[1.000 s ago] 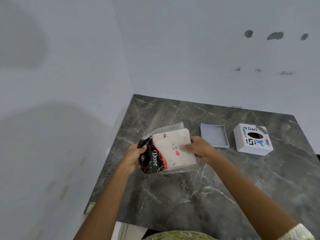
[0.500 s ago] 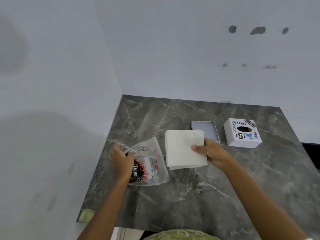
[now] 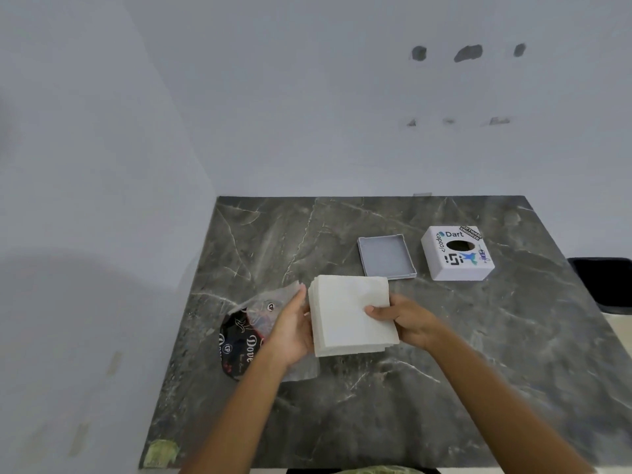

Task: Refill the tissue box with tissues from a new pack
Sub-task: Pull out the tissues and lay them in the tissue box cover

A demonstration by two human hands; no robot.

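Standing beside the person, one observed the stack of tissues point(image 3: 352, 314) held just above the marble table point(image 3: 444, 388), in front of the grey tray point(image 3: 386, 256). The right hand point(image 3: 407, 319) was clamped on the stack's right edge, thumb on top and fingers beneath. The left hand point(image 3: 290, 331) lay flat against the left edge, fingers together and extended, steadying rather than pinching.

The stack appeared light, soft and loose-leaved; its lower right corner showed sheets already fanned out of line. In this observer's judgement it would sag or shed sheets if lifted by one corner, so it was best gripped across two opposite edges, with support beneath and even pressure.

The empty wrapper point(image 3: 246, 336), clear film with a black printed panel, lay on the table under and to the left of the left hand, touching the stack's side or just beside it; which could not be told. It was slippery and could be dragged along.

The white tissue box point(image 3: 458, 254) stood to the right of the tray, apart from it, slot upward. Nothing lay between the stack and the tray. A dark bin point(image 3: 605, 282) stood beyond the table's right edge.
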